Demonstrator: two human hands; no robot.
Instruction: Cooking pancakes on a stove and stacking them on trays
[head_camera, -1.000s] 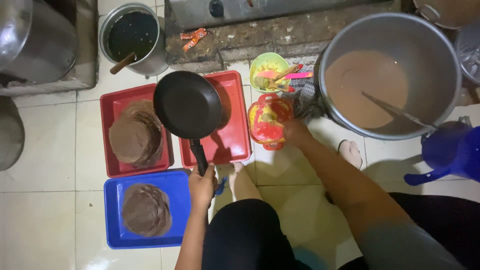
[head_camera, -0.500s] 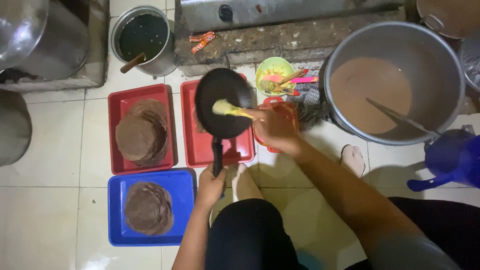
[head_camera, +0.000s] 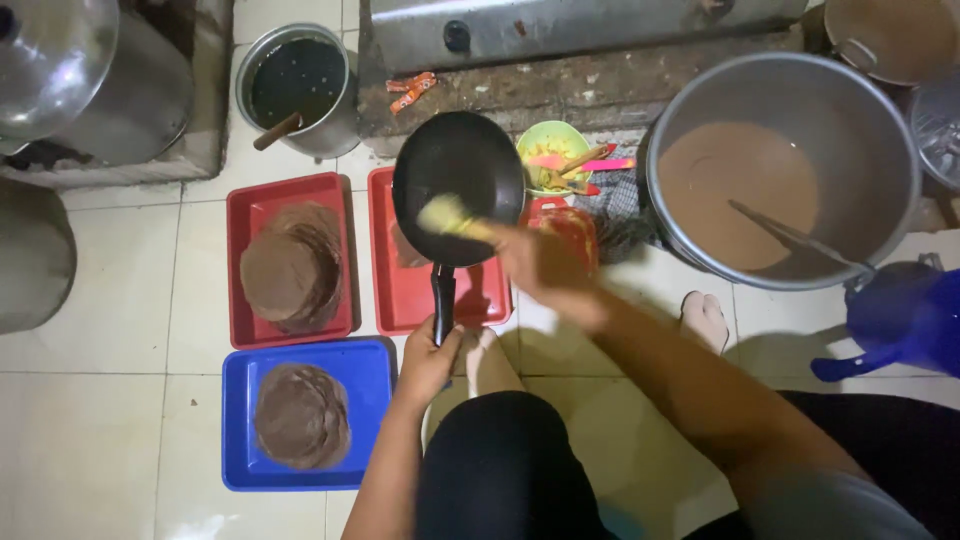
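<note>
My left hand (head_camera: 430, 355) grips the handle of a black frying pan (head_camera: 458, 185), held level above a red tray (head_camera: 400, 300). My right hand (head_camera: 540, 262) holds a brush (head_camera: 448, 217) whose pale bristles rest on the pan's inner surface. The right hand is blurred from motion. Just behind that hand stands a red container (head_camera: 572, 228).
A big metal pot of brown batter (head_camera: 780, 170) with a ladle stands at right. A left red tray (head_camera: 290, 262) and a blue tray (head_camera: 300, 412) hold stacks of brown crepes. A green bowl (head_camera: 555, 150), a dark-liquid pot (head_camera: 298, 85) and a blue jug (head_camera: 900, 320) surround me.
The pan moved right and away from me, over the right red tray. My right hand left the red container, picked up the brush and brought it onto the pan.
</note>
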